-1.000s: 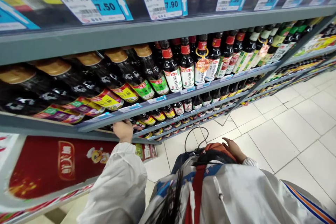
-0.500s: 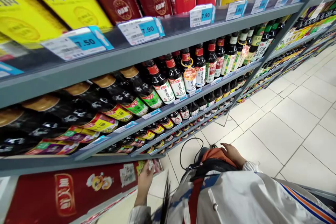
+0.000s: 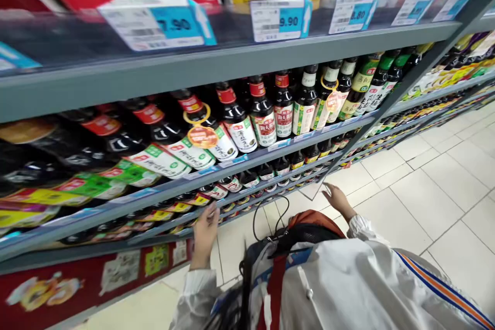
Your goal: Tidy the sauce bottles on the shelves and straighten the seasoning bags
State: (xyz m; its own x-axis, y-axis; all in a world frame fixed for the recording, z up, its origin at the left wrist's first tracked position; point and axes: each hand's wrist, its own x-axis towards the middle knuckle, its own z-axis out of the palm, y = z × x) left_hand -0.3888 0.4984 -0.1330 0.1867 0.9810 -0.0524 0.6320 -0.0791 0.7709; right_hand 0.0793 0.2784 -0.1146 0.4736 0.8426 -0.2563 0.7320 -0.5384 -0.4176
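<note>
My left hand reaches up to the front rail of a low grey shelf, fingers stretched out beside small dark bottles with yellow labels. It holds nothing. My right hand hovers open over the floor tiles, fingers spread, just below the lower shelves. Between the hands, against my chest, hangs an orange and black bag with a black cord looping out of it.
A long grey supermarket rack runs away to the right, full of dark soy sauce bottles with red caps. Blue price tags line the top rail. A red banner runs along the base. Pale floor tiles stretch right.
The view has shifted right along the rack. My left hand rose from the red base banner to the low shelf rail. My right hand lifted off the bag and moved out over the floor.
</note>
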